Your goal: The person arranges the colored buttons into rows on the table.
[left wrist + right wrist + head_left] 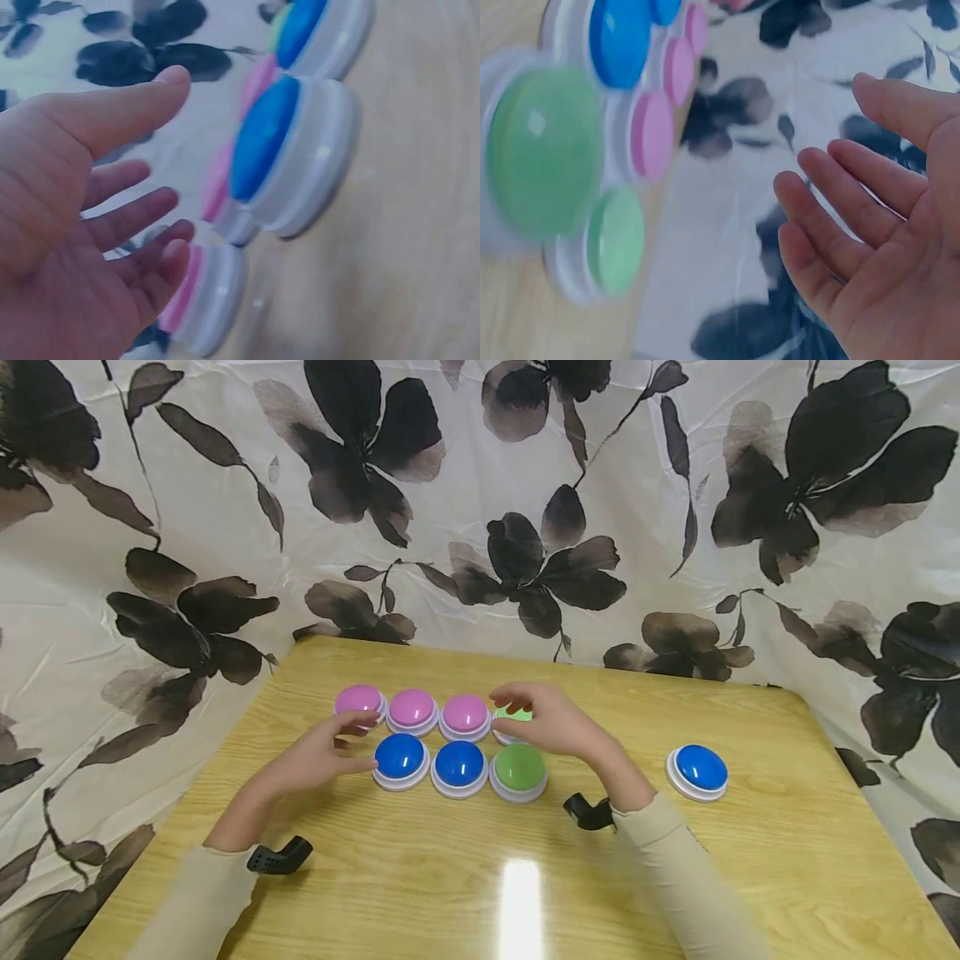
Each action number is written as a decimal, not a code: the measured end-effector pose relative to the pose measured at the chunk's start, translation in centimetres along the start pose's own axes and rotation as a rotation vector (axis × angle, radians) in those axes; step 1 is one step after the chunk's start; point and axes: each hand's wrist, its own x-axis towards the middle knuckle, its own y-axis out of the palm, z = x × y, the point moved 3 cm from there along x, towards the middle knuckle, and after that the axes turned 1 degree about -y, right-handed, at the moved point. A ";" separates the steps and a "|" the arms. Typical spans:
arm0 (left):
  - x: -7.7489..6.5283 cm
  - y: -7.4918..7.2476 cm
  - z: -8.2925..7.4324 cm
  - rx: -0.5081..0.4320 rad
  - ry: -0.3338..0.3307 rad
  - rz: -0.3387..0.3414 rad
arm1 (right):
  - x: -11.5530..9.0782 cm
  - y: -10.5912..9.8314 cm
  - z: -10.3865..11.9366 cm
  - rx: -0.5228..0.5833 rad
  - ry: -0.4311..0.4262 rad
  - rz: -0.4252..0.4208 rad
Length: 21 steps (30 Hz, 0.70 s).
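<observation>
Two rows of round push buttons on white bases stand on the table. The back row has a left pink button [358, 698], a middle pink button [412, 707], a right pink button [465, 714] and a light green button [616, 241]. In front are a left blue button [399, 755], a right blue button [459, 764] and a green button [520, 768]. My left hand [318, 753], fingers loosely bent, hovers at the left end, holding nothing. My right hand [555, 720] hovers over the right end, partly hiding the light green button; its fingers hold nothing.
A separate blue button [701, 768] sits on the right side of the wooden table [405, 877]. Floral cloth [465, 485] hangs behind the table and along its sides. Small black wrist devices are on both sleeves.
</observation>
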 end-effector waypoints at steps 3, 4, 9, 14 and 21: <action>0.1 -0.6 -0.7 0.027 0.035 0.006 | -1.7 -1.9 -1.2 0.000 0.038 -0.029; 0.2 -0.7 -0.9 0.028 0.044 0.009 | -2.3 -2.4 -1.6 0.005 0.052 -0.037; 1.4 -0.2 -2.5 0.034 0.078 0.041 | -5.5 -4.8 -4.2 0.008 0.128 -0.078; 3.0 1.0 -4.5 0.045 0.127 0.082 | -8.3 -6.7 -6.7 0.014 0.210 -0.127; 5.1 3.9 -6.6 0.027 0.194 0.156 | -12.3 -8.4 -10.1 -0.001 0.299 -0.189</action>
